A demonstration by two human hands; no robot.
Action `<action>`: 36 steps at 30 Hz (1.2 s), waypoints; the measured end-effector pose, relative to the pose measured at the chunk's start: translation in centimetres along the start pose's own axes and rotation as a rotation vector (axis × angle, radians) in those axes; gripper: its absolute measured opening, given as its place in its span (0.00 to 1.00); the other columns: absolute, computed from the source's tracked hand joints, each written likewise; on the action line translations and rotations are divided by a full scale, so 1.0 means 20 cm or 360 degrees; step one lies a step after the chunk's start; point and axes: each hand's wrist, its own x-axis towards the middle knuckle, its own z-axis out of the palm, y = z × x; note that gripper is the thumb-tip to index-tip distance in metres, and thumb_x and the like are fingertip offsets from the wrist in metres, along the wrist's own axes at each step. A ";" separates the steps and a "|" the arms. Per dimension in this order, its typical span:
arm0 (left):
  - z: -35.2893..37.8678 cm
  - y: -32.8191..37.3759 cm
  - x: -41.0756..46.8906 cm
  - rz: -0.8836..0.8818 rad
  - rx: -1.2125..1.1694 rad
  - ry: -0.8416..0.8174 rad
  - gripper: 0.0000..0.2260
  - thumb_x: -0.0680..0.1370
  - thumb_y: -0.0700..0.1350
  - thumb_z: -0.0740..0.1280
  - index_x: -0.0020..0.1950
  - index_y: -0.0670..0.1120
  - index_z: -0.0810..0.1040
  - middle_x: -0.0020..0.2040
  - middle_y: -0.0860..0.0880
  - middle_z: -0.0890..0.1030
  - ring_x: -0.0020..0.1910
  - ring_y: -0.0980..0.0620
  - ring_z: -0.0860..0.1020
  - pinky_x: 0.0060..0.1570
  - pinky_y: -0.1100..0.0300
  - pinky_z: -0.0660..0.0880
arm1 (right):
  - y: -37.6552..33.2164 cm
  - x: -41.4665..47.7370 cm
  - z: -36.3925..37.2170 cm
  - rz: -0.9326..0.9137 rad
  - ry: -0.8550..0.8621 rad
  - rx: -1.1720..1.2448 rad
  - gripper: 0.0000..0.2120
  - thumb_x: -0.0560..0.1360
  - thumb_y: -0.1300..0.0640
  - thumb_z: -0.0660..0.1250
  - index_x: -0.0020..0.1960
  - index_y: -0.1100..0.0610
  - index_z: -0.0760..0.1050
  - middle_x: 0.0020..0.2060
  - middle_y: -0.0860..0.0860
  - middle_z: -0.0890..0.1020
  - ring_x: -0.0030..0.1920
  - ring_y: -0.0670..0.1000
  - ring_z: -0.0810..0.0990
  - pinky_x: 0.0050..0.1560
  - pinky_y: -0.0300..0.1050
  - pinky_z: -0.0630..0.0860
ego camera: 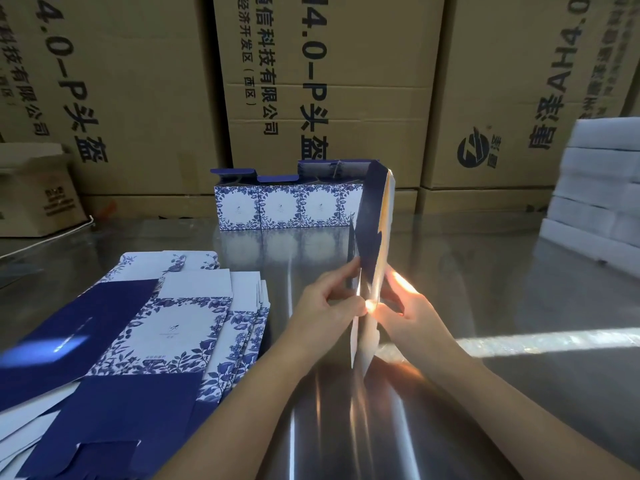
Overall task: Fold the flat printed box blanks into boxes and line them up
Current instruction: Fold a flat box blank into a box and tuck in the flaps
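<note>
Figure: The person's two bare hands and forearms, as viewed from the head camera.
The left hand (329, 306) and right hand (410, 315) are shown uncovered, as are the left forearm (242, 403) and right forearm (502, 403); the right hand's fingers (398, 282) are washed out by a bright patch of sunlight.

Blank stack (166, 327) beyond left edge

"4.0-P头盔" and "有限公司" on the cardboard cartons (363, 98)
</note>
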 end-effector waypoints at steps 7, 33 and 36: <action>0.00 0.00 0.01 -0.0016 0.0030 0.0055 0.30 0.63 0.44 0.63 0.66 0.54 0.75 0.54 0.50 0.79 0.47 0.60 0.77 0.46 0.72 0.72 | 0.00 0.01 -0.01 0.0014 0.0068 -0.0013 0.25 0.75 0.60 0.63 0.71 0.45 0.68 0.63 0.36 0.72 0.61 0.36 0.73 0.63 0.35 0.70; 0.04 0.03 -0.03 0.0112 0.0139 0.0013 0.26 0.74 0.32 0.66 0.68 0.53 0.73 0.62 0.53 0.74 0.56 0.62 0.76 0.57 0.65 0.74 | -0.09 -0.03 0.00 -0.0181 0.0079 -0.0097 0.22 0.70 0.58 0.61 0.32 0.30 0.75 0.29 0.28 0.75 0.30 0.34 0.75 0.28 0.26 0.68; 0.02 0.04 -0.04 0.0136 0.0113 0.0003 0.27 0.73 0.31 0.66 0.67 0.53 0.73 0.62 0.52 0.74 0.58 0.60 0.76 0.56 0.66 0.74 | -0.11 -0.03 0.01 -0.0196 0.0055 0.0012 0.22 0.68 0.59 0.60 0.29 0.31 0.74 0.27 0.27 0.73 0.27 0.33 0.73 0.26 0.24 0.65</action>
